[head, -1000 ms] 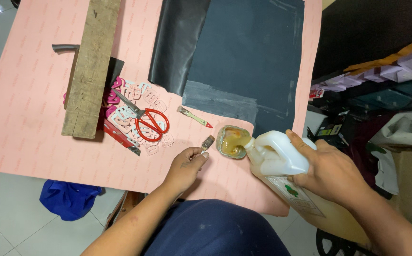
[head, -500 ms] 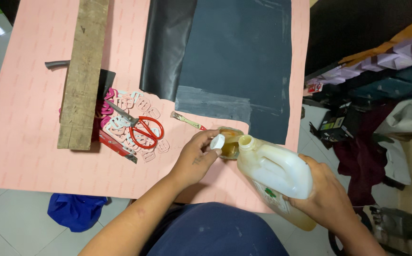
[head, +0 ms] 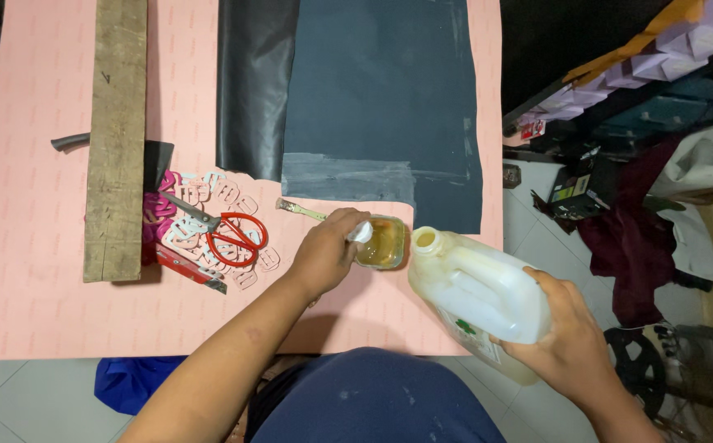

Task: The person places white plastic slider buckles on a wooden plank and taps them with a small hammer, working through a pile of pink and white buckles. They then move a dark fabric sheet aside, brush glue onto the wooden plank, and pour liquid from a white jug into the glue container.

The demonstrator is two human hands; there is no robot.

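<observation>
Since a second ago, the big white plastic jug point(head: 478, 295) has tipped back from the small clear glass jar of amber liquid point(head: 383, 243), its open neck now just beside the jar rim, while the left hand point(head: 324, 250) has moved onto the jar. The right hand point(head: 566, 349) grips the jug's base; the left hand is closed on what looks like a small white cap point(head: 361, 232), though the view is too tight to be sure. A steady jar and an upright jug would keep drips off the pink sheet-covered bench point(head: 36, 312). Across the bench lie a dark grey sheet point(head: 381, 98), a black sheet point(head: 254, 82), a weathered wooden plank point(head: 116, 139), red-handled scissors point(head: 233, 238) and pink and white cut-out shapes point(head: 180, 217). Pale floor tiles point(head: 12, 402) and cluttered shelving point(head: 635, 90) surround it.
</observation>
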